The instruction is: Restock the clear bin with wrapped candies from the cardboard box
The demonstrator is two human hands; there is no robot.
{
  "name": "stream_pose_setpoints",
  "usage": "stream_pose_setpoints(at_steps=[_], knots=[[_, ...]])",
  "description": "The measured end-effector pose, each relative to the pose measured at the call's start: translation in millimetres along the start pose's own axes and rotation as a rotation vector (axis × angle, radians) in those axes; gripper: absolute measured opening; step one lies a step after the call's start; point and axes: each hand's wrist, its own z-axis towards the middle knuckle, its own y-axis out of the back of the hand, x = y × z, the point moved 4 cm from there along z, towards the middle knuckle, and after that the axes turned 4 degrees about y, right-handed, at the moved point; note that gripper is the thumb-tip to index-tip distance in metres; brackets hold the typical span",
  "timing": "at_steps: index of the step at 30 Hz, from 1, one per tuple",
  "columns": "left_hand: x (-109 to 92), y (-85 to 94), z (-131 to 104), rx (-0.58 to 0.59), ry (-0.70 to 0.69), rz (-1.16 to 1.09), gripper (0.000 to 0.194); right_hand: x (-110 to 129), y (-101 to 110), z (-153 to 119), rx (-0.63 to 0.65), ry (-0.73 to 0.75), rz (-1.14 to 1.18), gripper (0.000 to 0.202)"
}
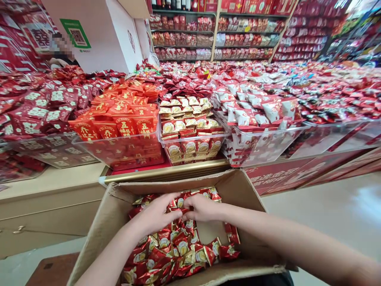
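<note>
An open cardboard box (238, 190) holds many small red and gold wrapped candies (182, 244). Both hands reach down into it. My left hand (162, 210) is among the candies, its thumb and fingers curved round some red packets. My right hand (201, 207) faces it, fingers bent against red packets between the two hands; what exactly its fingertips grip is too small to make out. Bare cardboard shows at the box bottom, below my right hand. Just beyond the box, a clear bin (193, 139) holds neat rows of similar red and gold packets.
Clear bins of red packets (119, 119) and white-and-red packets (268, 111) line the counter (59, 178). Stocked shelves (184, 29) stand behind. A white pillar (95, 35) and a person (63, 51) are at the back left. A brown stool (52, 270) is at lower left.
</note>
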Motion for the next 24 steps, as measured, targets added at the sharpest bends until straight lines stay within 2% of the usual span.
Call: stream_pose_setpoints(at_steps=[3,6,8,10,12,16,20,22,24], knots=[[-19.8,0.9,-3.7,0.024,-0.066,-0.111,0.031,20.1,27.9,-17.8,-0.168,0.133,0.26,0.023],[-28.7,1.6,-6.9,-0.013,-0.089,-0.299,0.035,27.5,38.1,-28.0,-0.304,0.09,0.558,0.026],[-31.5,3.1,-9.2,-0.052,-0.108,-0.524,0.033,33.9,43.7,-32.4,-0.367,0.1,0.571,0.026],[-34.0,5.9,-12.1,-0.082,-0.14,-0.728,0.029,45.3,55.7,-37.7,-0.426,0.156,0.415,0.026],[-35.9,10.1,-15.4,-0.11,-0.158,-0.832,0.028,61.8,74.8,-44.2,-0.461,0.238,0.213,0.025],[-29.8,21.4,-20.0,-0.233,-0.118,-0.935,0.03,100.7,133.0,-55.9,-0.552,0.412,-0.102,0.019],[-22.2,24.3,-20.3,-0.315,-0.109,-0.797,0.025,124.3,199.0,-49.7,-0.804,0.411,-0.295,0.016],[-23.4,22.4,-20.9,-0.32,-0.128,-0.657,0.024,129.6,218.9,-36.5,-0.83,0.421,-0.385,0.015],[-27.0,20.8,-22.6,-0.323,-0.147,-0.514,0.023,132.3,227.8,-19.9,-0.769,0.446,-0.475,0.015]])
